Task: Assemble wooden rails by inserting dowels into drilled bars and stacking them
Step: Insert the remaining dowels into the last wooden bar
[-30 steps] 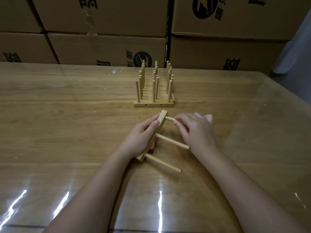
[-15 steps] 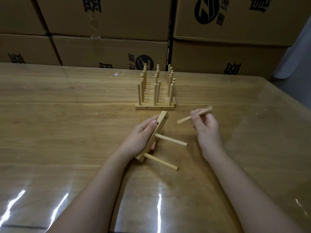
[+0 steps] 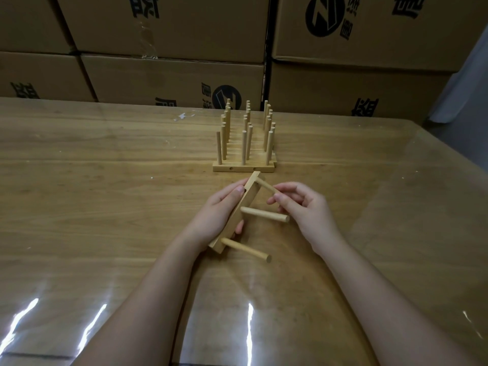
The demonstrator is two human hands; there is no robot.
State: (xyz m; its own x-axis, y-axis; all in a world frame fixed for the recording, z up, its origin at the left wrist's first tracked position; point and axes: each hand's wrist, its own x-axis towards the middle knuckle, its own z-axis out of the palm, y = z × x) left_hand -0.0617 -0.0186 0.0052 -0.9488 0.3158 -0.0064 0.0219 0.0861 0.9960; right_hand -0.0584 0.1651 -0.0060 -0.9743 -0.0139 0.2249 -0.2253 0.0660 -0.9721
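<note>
The right hand, pinching a dowel, has brought it back left to the far end of the bar; the left hand still grips the bar.

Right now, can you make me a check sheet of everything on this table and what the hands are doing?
Surface: wooden table under a shiny clear cover, with glare at the near edge.
Job's things: drilled bar carries a middle dowel and a lower dowel; a third dowel meets its top end; finished rails stand behind.
Clutter: white scraps near the far edge.
Hands: left hand grips the bar; right hand pinches the third dowel.
Cables: nothing seen.
Surroundings: stacked cardboard boxes behind.
</note>
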